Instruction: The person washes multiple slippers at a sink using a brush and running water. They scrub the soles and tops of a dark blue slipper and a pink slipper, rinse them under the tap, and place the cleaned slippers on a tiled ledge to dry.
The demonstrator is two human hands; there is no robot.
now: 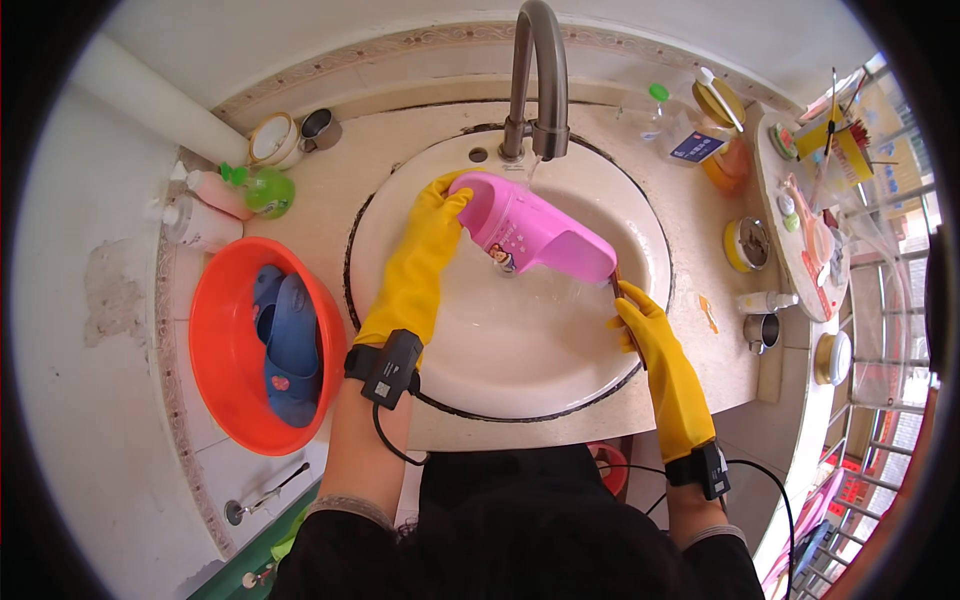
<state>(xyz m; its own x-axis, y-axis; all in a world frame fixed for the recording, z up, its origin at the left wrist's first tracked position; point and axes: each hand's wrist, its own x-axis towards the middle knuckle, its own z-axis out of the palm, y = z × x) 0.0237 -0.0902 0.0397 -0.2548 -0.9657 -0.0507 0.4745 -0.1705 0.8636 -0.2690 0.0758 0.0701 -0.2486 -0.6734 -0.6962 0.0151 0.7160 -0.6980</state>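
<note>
A pink slipper [530,225] with a small printed figure on its side is tilted over the white sink [500,375], under the faucet [547,100]. A thin stream of water falls beside it. Gripping the slipper's left end is my left hand [436,225], in a yellow rubber glove. My right hand [650,325], gloved the same way, is closed around a thin brown brush-like tool [616,282] beside the slipper's right end. Most of that tool is hidden by the fingers and the slipper, so its exact kind is unclear.
At the left stands an orange-red basin [215,375] with blue slippers [292,340] in it. Bottles, including a green one [268,192], and a metal mug [320,130] line the back left. Jars, cups and a cluttered shelf [800,225] are at the right.
</note>
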